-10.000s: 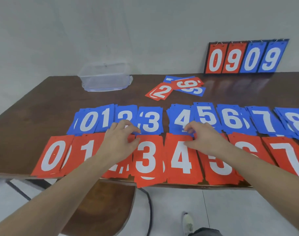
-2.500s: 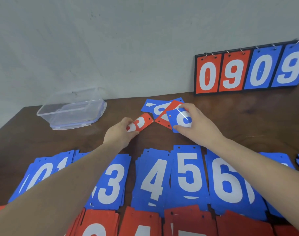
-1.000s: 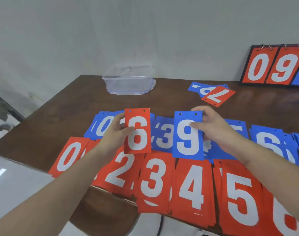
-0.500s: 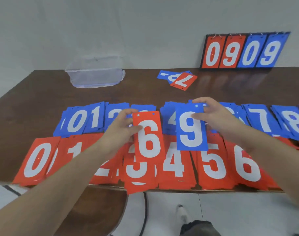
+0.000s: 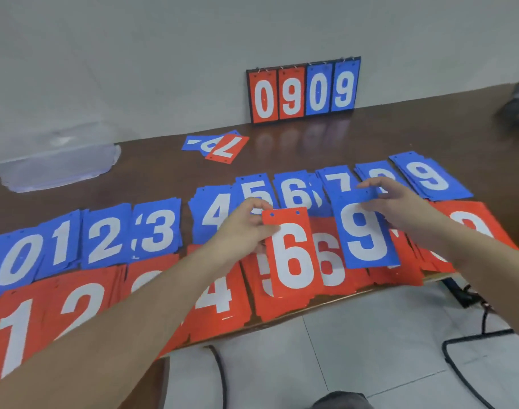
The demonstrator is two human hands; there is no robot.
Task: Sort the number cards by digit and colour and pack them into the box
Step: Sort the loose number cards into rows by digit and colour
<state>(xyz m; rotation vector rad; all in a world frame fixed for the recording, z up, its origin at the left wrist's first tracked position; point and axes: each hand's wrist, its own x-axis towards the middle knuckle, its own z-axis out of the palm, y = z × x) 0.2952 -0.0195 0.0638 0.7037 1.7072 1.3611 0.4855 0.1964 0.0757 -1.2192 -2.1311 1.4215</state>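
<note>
Number cards fill the frame's middle in blue and red rows, where the left hand (image 5: pixel 243 231) pinches a red 6 card (image 5: pixel 292 252) and the right hand (image 5: pixel 400 208) pinches a blue 9 card (image 5: pixel 364 231), sorting likely underway, each needing its matching pile.

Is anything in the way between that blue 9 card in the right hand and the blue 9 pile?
Nothing visible blocks it. The right hand holds the blue 9 card above the rows, and the blue 9 pile lies uncovered just beyond and to the right, at the end of the blue row.
</note>
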